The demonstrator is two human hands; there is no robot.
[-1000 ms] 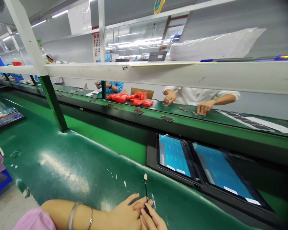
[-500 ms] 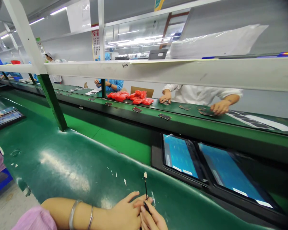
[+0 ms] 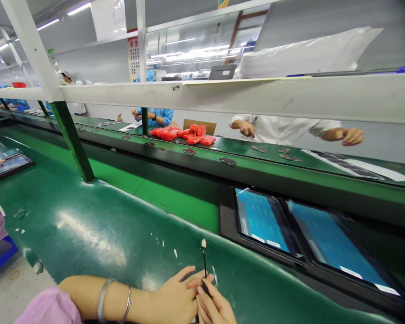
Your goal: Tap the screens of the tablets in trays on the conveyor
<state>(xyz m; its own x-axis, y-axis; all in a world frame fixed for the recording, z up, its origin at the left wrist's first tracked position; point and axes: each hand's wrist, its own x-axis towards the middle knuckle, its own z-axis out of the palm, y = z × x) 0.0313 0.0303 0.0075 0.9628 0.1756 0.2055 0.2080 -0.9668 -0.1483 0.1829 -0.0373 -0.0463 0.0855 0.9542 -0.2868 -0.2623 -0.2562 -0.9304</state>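
Low in the head view, my right hand (image 3: pixel 219 306) is closed in a pinch on the black end of a short cable (image 3: pixel 204 264). The cable's thin wire stands up to a small white connector (image 3: pixel 203 244). My left hand (image 3: pixel 177 294), with two bracelets at its wrist, lies against the right one. Its thumb sticks out and its fingers bend round the cable's lower part, which is mostly hidden between the hands. Under both hands is a green bench top (image 3: pixel 121 225) with small white scraps on it.
Beyond the bench edge, black trays (image 3: pixel 227 216) carry two blue-screened tablets (image 3: pixel 261 219) on a green conveyor. Red packets (image 3: pixel 199 135) and dark flat pieces (image 3: pixel 228 161) lie farther back. A co-worker in white (image 3: pixel 280 130) sits opposite. A post (image 3: pixel 72 141) rises at left.
The trays with tablets have slid right, and dark pieces on the far strip have shifted slightly left. The co-worker's hands have lifted off the far surface. My hands hold nearly still.
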